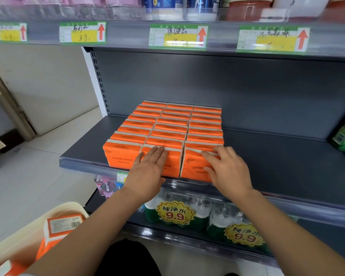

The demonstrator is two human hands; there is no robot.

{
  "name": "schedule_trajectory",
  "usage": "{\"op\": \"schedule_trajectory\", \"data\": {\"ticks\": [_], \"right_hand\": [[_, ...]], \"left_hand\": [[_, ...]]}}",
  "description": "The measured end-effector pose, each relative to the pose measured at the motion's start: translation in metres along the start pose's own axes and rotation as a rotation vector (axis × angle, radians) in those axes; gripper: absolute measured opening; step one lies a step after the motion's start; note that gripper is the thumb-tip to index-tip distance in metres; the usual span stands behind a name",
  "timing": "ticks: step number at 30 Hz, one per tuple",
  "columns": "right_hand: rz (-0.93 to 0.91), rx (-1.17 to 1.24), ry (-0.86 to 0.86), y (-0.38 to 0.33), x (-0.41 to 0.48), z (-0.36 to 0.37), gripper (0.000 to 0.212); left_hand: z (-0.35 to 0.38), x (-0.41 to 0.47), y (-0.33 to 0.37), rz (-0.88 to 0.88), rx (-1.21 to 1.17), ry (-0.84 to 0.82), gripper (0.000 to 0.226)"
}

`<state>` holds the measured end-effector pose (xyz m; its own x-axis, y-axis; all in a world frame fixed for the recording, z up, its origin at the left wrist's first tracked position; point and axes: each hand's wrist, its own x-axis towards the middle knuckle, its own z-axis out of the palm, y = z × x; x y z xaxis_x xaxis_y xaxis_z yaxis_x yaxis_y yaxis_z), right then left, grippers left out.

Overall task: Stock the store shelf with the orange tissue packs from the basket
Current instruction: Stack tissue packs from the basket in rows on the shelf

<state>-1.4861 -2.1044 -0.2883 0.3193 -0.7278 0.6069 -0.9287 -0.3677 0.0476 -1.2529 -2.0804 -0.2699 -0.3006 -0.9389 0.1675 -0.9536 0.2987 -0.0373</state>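
Both my hands are up at the shelf, flat against the front of the orange block. My left hand lies with straight fingers across the face of the middle front pack, fingertips just over its top edge. My right hand is spread the same way on the right front pack. Nothing is gripped; both palms just press, squaring the row, I'd say.

The packs stand in three columns running back toward the rear wall, each on its long edge, long axis lying left to right across the shelf, broad printed face toward me. The left front pack sits flush beside the middle one, untouched.

Now the bit that matters: the basket is down low at my left, well below the shelf and near my left forearm. One more tissue pack leans in it, tilted, barcode face turned up, and there's a corner of orange lower in the frame too. So the stock lies down-left, and my left hand is clearly the nearer one for the reach. That pack will need turning upright before it matches the rows. Bare shelf shows on both sides of the block, wider on the right.
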Motion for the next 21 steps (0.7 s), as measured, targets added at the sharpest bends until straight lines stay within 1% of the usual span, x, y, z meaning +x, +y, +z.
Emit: {"op": "schedule_trajectory", "data": {"ticks": [8, 12, 16, 21], "right_hand": [[0.006, -0.021, 0.031, -0.008, 0.006, 0.013, 0.05], [-0.02, -0.061, 0.005, -0.007, 0.007, 0.017, 0.054], [0.005, -0.032, 0.0, -0.009, 0.006, 0.012, 0.054], [0.089, -0.009, -0.017, -0.018, 0.003, 0.0, 0.068]], "left_hand": [[0.002, 0.002, 0.001, -0.01, -0.012, 0.005, 0.078], [0.001, 0.0, 0.001, -0.009, -0.021, 0.004, 0.079], [0.0, -0.001, 0.001, -0.003, -0.01, 0.005, 0.079], [-0.003, -0.006, 0.004, 0.009, -0.006, 0.003, 0.079]]}}
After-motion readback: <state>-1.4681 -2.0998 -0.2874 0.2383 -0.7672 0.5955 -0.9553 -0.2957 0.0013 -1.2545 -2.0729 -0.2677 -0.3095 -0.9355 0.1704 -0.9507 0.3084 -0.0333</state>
